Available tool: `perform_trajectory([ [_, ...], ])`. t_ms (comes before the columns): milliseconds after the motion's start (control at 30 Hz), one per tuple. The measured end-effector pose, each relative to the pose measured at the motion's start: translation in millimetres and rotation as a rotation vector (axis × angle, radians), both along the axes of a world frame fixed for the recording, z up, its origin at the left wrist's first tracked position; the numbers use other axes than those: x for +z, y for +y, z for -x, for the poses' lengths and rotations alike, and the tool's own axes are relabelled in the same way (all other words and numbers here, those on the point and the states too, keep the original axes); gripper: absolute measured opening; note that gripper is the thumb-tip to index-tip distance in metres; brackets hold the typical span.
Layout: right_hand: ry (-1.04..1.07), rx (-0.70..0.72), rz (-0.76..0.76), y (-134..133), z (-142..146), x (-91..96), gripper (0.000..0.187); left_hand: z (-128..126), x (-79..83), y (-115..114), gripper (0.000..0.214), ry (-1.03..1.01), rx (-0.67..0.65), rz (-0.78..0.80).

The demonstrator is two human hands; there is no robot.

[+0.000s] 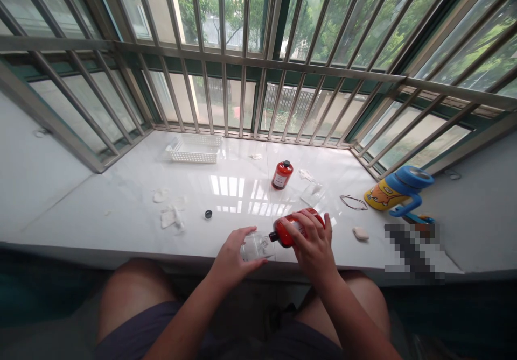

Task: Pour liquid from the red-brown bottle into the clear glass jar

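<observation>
1. Holding a clear container (251,247) at the front edge of the bench (121,209), the left hand (236,255) is curved in a wide C, fingers and thumb on opposite sides.
2. The right hand (313,236) is closed around the body of a red bottle (286,234), tilted nearly flat, its dark neck pointing left at the container. Whether neck and container touch, or liquid is flowing, cannot be determined.
3. A black cap (208,214) lies on the bench, left of and beyond the container.
4. A second red bottle (281,177), dark-capped, stands upright farther back.
5. Rear left: a white basket (194,159). Right: a blue-and-yellow tumbler (382,194), near a thin cord loop (354,207).
</observation>
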State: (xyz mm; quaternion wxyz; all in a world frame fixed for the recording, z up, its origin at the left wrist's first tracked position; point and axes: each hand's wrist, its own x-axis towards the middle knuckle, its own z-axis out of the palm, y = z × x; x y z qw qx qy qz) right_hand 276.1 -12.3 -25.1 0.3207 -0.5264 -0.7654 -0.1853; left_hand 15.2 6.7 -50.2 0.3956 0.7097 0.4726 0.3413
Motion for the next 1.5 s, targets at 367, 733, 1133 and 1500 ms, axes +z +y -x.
perform_trajectory([
  [367, -0.013, -0.017, -0.022, -0.1, -2.8, 1.3, 0.05, 0.2, -2.6, 1.4, 0.073, 0.019, 0.01, -0.024],
  [733, -0.019, -0.033, -0.039, 1.0, -4.8, 0.5, 0.047, 1.8, -9.1, 2.5, 0.073, 0.027, -0.008, -0.017],
  [1133, -0.029, -0.063, -0.042, -0.8, -3.8, 0.8, 0.047, 1.3, -7.6, 2.8, 0.072, 0.026, 0.009, -0.01],
  [1500, -0.042, -0.068, -0.046, 0.0, -4.2, 3.3, 0.051, 1.5, -4.7, 2.2, 0.071, 0.028, 0.017, -0.014],
])
